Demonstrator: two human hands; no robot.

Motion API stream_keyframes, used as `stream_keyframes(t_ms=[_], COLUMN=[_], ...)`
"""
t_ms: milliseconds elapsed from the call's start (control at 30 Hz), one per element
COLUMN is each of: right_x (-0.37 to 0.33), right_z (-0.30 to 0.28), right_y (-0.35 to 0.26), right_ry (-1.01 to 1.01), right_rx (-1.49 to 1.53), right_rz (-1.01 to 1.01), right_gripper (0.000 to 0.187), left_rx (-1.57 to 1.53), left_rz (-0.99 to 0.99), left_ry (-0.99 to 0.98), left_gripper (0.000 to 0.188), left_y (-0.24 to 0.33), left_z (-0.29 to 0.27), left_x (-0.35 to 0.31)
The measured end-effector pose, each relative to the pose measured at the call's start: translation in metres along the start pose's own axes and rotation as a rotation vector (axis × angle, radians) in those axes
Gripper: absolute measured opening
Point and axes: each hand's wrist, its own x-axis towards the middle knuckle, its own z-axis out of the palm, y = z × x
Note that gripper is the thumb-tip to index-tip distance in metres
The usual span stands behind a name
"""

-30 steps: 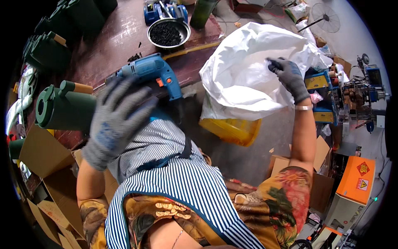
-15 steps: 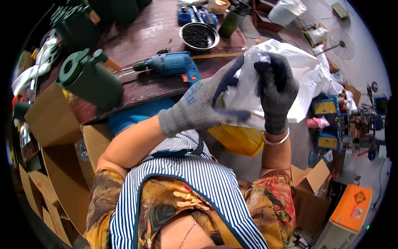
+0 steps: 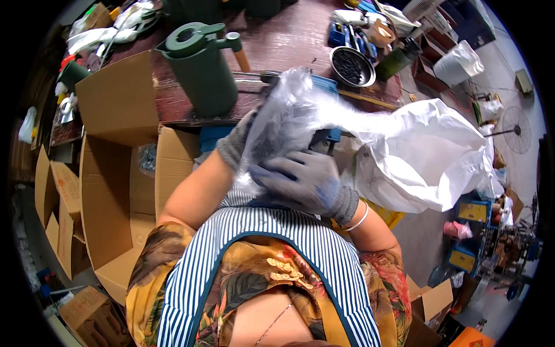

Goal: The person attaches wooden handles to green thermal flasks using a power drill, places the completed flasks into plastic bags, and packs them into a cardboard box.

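A crumpled clear plastic bag (image 3: 289, 110) is bunched up between my gloved hands, in front of the table edge. Behind it, my left hand (image 3: 238, 141) grips its left side, the fingers mostly covered by the film. My right hand (image 3: 309, 176) lies across the bag's lower part with bent fingers closed on it, slightly blurred. The bag largely covers a blue power drill (image 3: 325, 85) on the table. To the left, a dark green lidded jug (image 3: 205, 81) with a wooden-looking handle stands at the table edge. A big white plastic sack (image 3: 428, 156) spreads out at my right.
An open cardboard box (image 3: 107, 191) stands at left below the table (image 3: 277, 29). A metal bowl of small black parts (image 3: 351, 66) sits beside a dark green bottle (image 3: 396, 61). A yellow crate (image 3: 393, 218) shows under the sack. A standing fan (image 3: 516, 130) is far right.
My right hand has come left and down from the white sack, with the clear bag now between both hands. My left hand has closed in behind it. The view has shifted left.
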Motion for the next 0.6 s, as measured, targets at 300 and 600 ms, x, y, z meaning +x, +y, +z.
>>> stream_keyframes(t_ms=[300, 600], right_x=[-0.002, 0.018], right_z=[-0.051, 0.005], right_y=[-0.016, 0.053], right_ry=[0.991, 0.699], right_rx=[0.292, 0.917], right_rz=[0.278, 0.348], right_gripper=[0.071, 0.043], left_rx=[0.238, 0.127], left_rz=[0.463, 0.441], left_ry=[0.086, -0.012], left_gripper=[0.061, 0.070], left_y=[0.051, 0.079], left_z=[0.042, 0.049], left_x=[-0.037, -0.069])
